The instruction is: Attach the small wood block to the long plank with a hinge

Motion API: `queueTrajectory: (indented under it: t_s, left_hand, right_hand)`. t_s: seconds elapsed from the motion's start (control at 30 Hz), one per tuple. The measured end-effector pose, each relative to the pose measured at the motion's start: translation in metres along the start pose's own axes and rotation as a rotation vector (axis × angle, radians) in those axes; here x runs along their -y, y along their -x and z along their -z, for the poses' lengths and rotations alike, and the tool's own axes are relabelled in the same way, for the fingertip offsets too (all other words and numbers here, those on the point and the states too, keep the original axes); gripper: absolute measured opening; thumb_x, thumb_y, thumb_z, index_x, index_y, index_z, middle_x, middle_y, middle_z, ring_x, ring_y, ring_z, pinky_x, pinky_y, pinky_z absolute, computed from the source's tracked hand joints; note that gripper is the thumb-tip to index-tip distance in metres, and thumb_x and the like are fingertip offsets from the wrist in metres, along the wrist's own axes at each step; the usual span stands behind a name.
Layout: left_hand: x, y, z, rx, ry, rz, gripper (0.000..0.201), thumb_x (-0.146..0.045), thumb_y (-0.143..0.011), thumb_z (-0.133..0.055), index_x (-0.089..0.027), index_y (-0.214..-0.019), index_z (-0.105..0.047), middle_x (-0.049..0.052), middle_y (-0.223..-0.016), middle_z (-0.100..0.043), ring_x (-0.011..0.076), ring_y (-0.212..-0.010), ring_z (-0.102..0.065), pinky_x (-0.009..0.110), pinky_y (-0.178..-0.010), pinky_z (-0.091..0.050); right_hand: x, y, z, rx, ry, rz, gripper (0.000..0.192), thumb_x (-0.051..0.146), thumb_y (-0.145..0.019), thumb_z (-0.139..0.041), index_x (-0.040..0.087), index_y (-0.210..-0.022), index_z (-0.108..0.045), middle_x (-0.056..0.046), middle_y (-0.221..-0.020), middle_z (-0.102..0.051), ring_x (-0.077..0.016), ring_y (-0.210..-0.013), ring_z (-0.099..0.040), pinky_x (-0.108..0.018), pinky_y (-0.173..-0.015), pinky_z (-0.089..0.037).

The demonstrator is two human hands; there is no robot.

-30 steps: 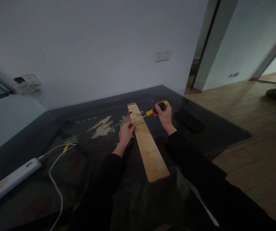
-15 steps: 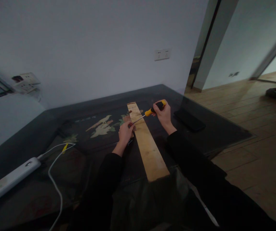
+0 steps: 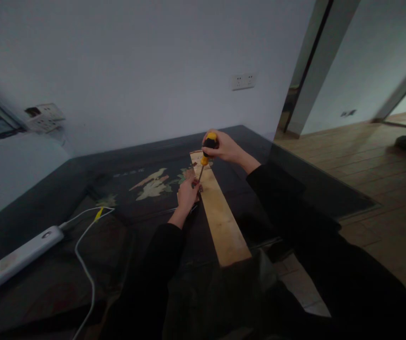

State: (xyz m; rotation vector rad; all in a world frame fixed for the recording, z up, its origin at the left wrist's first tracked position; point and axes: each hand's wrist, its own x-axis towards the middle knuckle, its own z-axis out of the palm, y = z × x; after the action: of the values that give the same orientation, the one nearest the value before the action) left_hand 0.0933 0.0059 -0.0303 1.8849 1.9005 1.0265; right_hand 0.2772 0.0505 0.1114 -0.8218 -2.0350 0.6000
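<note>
Your left hand point(image 3: 187, 192) hasn't budged, fingers pinched at the left edge of the wooden plank point(image 3: 219, 215) lying on the dark table point(image 3: 128, 222). Farther back, your right hand point(image 3: 224, 146) has swung the screwdriver point(image 3: 206, 153) from slanted to nearly upright, fist wrapped round its handle, tip down by your left fingers.

We are finding no text, label, brand, number or sign that can be read. We are seeing a short row of pale marks on the dark table top point(image 3: 82, 189), just above its painted bird motif point(image 3: 152, 185), but they are too small and blurred to make out. The wall socket point(image 3: 243, 81), the socket cluster point(image 3: 45, 116) at left and the power strip point(image 3: 18, 259) are showing no legible print. The screwdriver point(image 3: 206, 153) handle is showing none either.
</note>
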Motion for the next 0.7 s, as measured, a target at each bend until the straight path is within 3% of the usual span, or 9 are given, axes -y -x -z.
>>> queueTrajectory:
  t_s: [0.13,0.33,0.57,0.63,0.7]
  left_hand:
    - [0.001,0.000,0.000,0.003,0.011,-0.020,0.006,-0.022,-0.086,-0.064,-0.023,-0.090,-0.069,0.005,-0.095,-0.074,0.0219,-0.092,-0.067,0.030,-0.080,-0.047]
    - [0.005,-0.001,-0.002,-0.008,0.026,-0.036,0.005,-0.022,-0.086,-0.064,-0.022,-0.089,-0.068,0.004,-0.092,-0.074,0.0211,-0.089,-0.067,0.029,-0.079,-0.047]
    - [0.008,-0.004,-0.003,-0.008,-0.018,-0.064,0.008,-0.023,-0.087,-0.064,-0.021,-0.092,-0.069,0.006,-0.095,-0.074,0.0210,-0.092,-0.066,0.030,-0.084,-0.047]
    - [0.007,-0.003,-0.002,-0.006,-0.007,-0.069,0.007,-0.022,-0.086,-0.064,-0.021,-0.091,-0.069,0.005,-0.094,-0.074,0.0210,-0.092,-0.066,0.030,-0.084,-0.047]
    - [0.006,-0.003,-0.001,-0.008,0.000,-0.066,0.007,-0.021,-0.086,-0.065,-0.020,-0.091,-0.069,0.005,-0.093,-0.074,0.0211,-0.091,-0.067,0.030,-0.083,-0.047]
  right_hand:
    - [0.016,-0.033,-0.001,0.226,0.010,-0.001,0.023,0.022,-0.079,-0.070,0.018,-0.096,-0.056,0.001,-0.081,-0.060,-0.0125,-0.071,-0.055,-0.027,-0.065,-0.052]
    - [0.031,-0.064,-0.001,0.364,0.028,0.045,0.034,0.008,-0.063,-0.079,0.015,-0.092,-0.063,0.001,-0.085,-0.063,-0.0127,-0.076,-0.057,-0.024,-0.065,-0.053]
    - [0.017,-0.097,0.000,0.598,0.057,0.196,0.019,0.011,-0.065,-0.081,0.012,-0.080,-0.069,0.004,-0.071,-0.061,-0.0140,-0.078,-0.063,-0.028,-0.066,-0.054]
    - [0.014,-0.103,-0.002,0.611,0.091,0.219,0.017,0.017,-0.067,-0.081,0.012,-0.079,-0.070,0.005,-0.070,-0.060,-0.0133,-0.076,-0.064,-0.028,-0.066,-0.054]
    - [0.019,-0.104,-0.005,0.532,0.140,0.202,0.019,0.025,-0.070,-0.081,0.013,-0.080,-0.071,0.006,-0.068,-0.060,-0.0123,-0.074,-0.064,-0.028,-0.067,-0.053]
